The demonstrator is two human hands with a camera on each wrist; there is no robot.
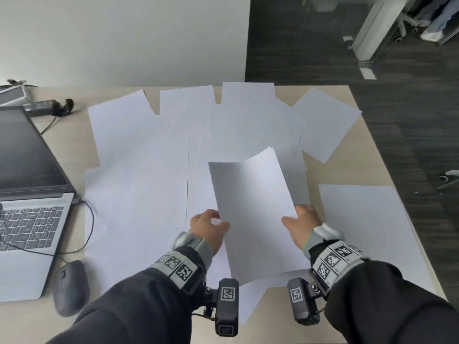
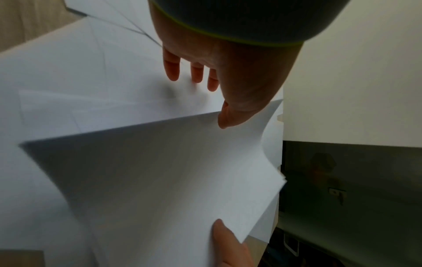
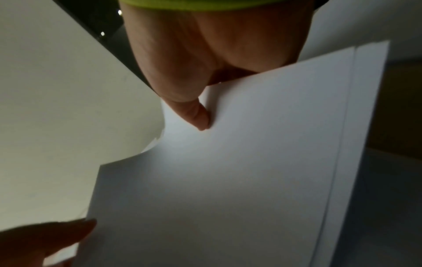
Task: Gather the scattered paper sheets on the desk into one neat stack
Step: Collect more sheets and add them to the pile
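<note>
At the far left of the beige wooden desk point(image 1: 367, 155) sits an open grey laptop point(image 1: 29, 194) with a dark computer mouse point(image 1: 70, 288) near it. White paper sheets point(image 1: 149, 170) lie scattered and overlapping across the middle. The left hand point(image 1: 210, 227) pinches the left edge of a lifted, curling white sheet point(image 1: 253, 209); its other fingers point(image 2: 171, 68) hang spread. The right hand point(image 1: 301, 223) pinches the right edge, thumb on top. Another white sheet point(image 1: 367, 232) lies flat at the right.

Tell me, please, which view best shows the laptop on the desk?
The head view: the open laptop shows screen and keyboard at the desk's left. Neither wrist view shows it; both are filled by the held sheets.
</note>
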